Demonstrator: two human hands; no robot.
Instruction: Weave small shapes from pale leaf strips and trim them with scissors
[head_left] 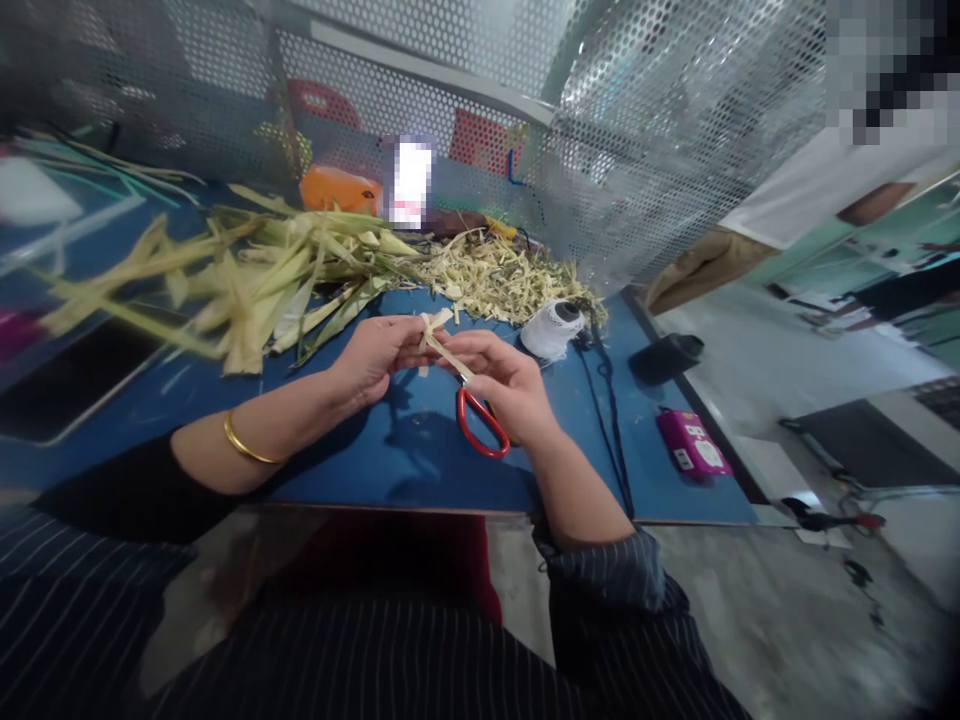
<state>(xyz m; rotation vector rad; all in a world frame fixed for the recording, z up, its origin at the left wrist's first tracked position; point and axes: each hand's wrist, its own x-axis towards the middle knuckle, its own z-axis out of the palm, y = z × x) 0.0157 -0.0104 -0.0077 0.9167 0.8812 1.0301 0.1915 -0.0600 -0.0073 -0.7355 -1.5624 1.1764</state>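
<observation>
Above the table, back from its front edge, the left hand pinches a knotted pale strip, apparently steadying it, while the right hand grips its lower end beside red-handled scissors.

Under your right grip you have a blue-topped bench. Beyond the grip stands a silvery perforated screen, its small round holes showing red shapes behind it (too veiled for you to name). Light glints off the screen, above and right of the grip. Farther right you see a pale green surface, and, nearer you than the grip, grey floor past the bench's edge.
</observation>
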